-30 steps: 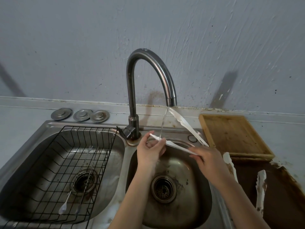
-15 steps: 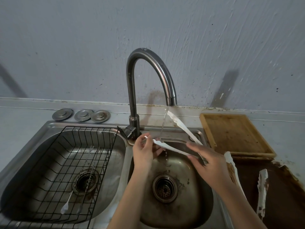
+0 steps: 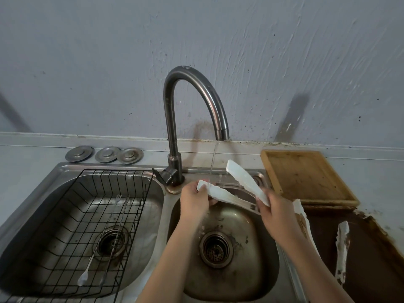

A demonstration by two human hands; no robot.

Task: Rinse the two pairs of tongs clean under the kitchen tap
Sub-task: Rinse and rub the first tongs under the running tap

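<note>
Both hands have shifted slightly; left hand (image 3: 193,199) pinches the white tongs (image 3: 220,192) arm under the stream. Right hand (image 3: 276,212) grips their hinge end, hiding it. Utensils (image 3: 113,235) lie in the rack (image 3: 72,224).

Both bare forearms are extended forward over the sink's right basin. The left hand (image 3: 193,199) is closed, thumb on top, around 1 arm tip of the white tongs (image 3: 235,190). The right hand (image 3: 276,212) is clasped around their hinge end, knuckles up.

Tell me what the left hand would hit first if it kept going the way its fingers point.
Probably the dark metal gooseneck tap at its base, just beyond the left hand; depth is unclear.
</note>
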